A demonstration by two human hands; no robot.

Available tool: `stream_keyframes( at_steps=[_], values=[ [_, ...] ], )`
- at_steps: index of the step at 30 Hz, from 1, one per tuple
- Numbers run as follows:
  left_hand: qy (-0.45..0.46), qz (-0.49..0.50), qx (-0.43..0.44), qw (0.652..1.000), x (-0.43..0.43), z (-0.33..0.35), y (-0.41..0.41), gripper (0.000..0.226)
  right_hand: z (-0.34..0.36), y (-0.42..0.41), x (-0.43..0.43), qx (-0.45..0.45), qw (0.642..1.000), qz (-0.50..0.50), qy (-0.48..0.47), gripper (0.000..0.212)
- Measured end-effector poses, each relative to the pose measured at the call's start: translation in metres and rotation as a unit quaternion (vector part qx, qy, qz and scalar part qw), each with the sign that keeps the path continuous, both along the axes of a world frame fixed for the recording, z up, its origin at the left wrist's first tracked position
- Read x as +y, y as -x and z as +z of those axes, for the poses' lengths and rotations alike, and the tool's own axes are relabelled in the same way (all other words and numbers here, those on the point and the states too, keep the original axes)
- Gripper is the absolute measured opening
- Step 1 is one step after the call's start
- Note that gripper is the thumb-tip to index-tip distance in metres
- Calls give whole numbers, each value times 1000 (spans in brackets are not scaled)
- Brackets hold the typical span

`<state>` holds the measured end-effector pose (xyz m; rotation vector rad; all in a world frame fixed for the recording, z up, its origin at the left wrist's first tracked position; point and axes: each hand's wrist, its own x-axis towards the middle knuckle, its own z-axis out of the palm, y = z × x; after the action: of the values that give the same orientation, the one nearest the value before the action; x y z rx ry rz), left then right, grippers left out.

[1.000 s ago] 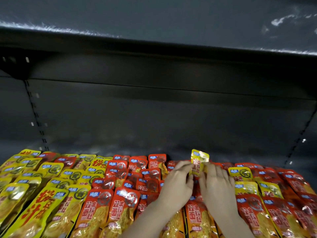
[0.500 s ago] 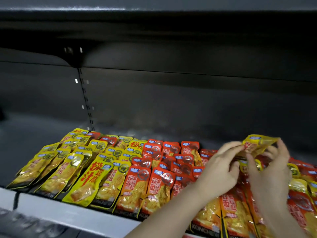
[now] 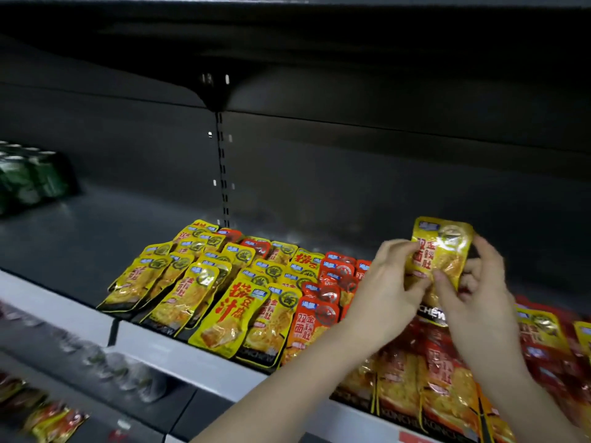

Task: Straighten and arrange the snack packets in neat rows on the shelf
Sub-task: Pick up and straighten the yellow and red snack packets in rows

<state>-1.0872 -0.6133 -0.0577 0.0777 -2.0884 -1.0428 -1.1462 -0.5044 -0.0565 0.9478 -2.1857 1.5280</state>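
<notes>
Yellow packet (image 3: 439, 251): looked light, floppy, slick; side seams likely the best hold.
Hands: left hand (image 3: 383, 292), right hand (image 3: 479, 298) both pinched its lower half.

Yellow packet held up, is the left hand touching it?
Touching. The head view shows the left hand pinching the yellow packet at its left edge, while the right hand grips its right side.

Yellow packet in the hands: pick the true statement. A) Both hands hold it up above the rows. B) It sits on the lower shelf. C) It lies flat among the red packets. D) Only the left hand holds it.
A: the left hand and the right hand both pinch the yellow packet, up above the red packets.
</notes>
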Motion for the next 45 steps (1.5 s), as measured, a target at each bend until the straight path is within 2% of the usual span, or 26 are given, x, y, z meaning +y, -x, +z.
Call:
stream_keyframes(
  at_steps=[5,13,18,22,33,41,45],
  values=[
    [3,31,-69,997,-43,-7,-32,52,-13,-19,-47,-28,999,41,-23,61],
    [57,69,-173,981,-100,-20,-79,60,-33,-58,-106,-63,995,64,-46,58],
    [70,84,-224,969,-132,-22,-109,59,-35,-83,-132,-61,991,62,-105,48],
    [78,78,-257,960,-157,-24,-132,60,-40,-103,-150,-61,987,38,-147,49],
    [115,78,-239,961,-207,-47,-174,51,-50,-143,-188,-84,975,66,-196,48],
    [59,84,-229,968,-233,-51,-189,50,-48,-161,-209,-44,964,65,-252,44],
    [66,113,-231,964,-240,-55,-200,45,-47,-165,-214,-46,963,65,-259,38]
  ],
)
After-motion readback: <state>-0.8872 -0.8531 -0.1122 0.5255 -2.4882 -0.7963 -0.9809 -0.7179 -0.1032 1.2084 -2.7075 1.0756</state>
